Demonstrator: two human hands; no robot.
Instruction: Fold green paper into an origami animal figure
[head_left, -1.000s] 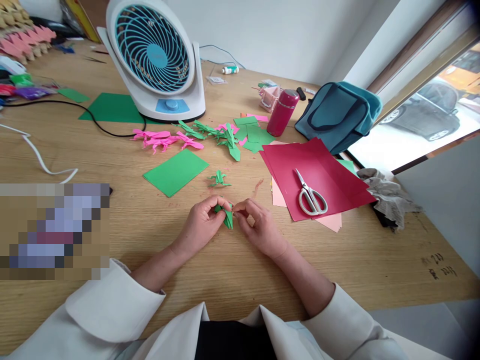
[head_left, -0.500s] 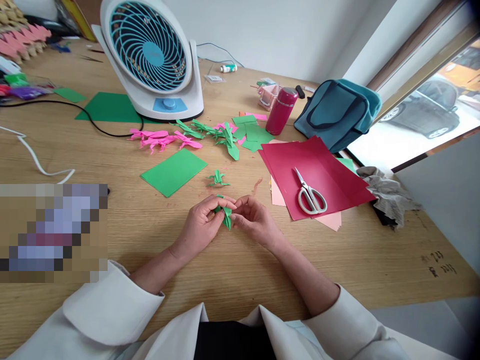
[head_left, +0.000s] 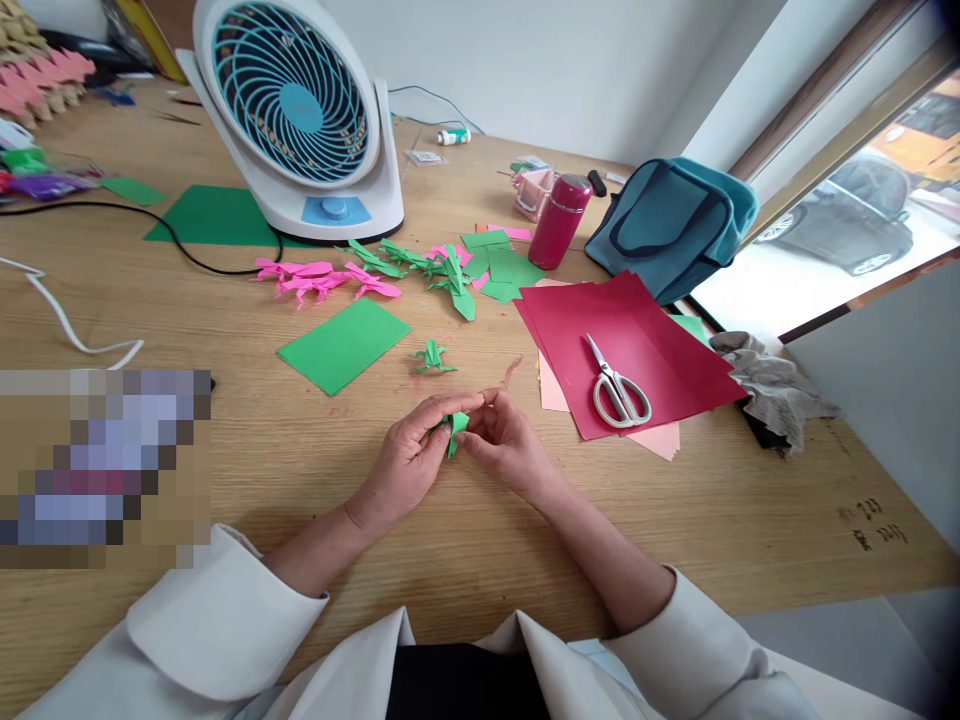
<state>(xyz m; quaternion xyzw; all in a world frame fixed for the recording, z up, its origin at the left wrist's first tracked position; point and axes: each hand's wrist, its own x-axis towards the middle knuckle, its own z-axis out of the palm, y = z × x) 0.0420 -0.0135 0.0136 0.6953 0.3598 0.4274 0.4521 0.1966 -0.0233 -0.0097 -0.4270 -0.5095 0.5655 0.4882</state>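
A small folded green paper piece [head_left: 456,430] is pinched between my two hands, partly hidden by the fingers. My left hand [head_left: 411,450] grips its left side, thumb against the paper. My right hand [head_left: 511,445] holds its right side with thumb and bent fingers, and the fingertips of both hands meet above it. Just beyond the hands stands a small green paper figure [head_left: 431,357]. A green paper sheet [head_left: 345,345] lies to its upper left. Farther back are several pink folded figures [head_left: 315,280] and green folded figures [head_left: 456,285].
Silver scissors [head_left: 616,385] rest on red paper sheets [head_left: 660,350] at the right. Behind are a red flask [head_left: 561,222], a teal bag [head_left: 667,225] and a white fan [head_left: 330,210]. A black cable [head_left: 176,232] crosses the left side.
The green piece has turned between my fingers, its lower points now less spread. My left fingers have stretched rightward over it to meet my right fingertips. The view has shifted slightly.
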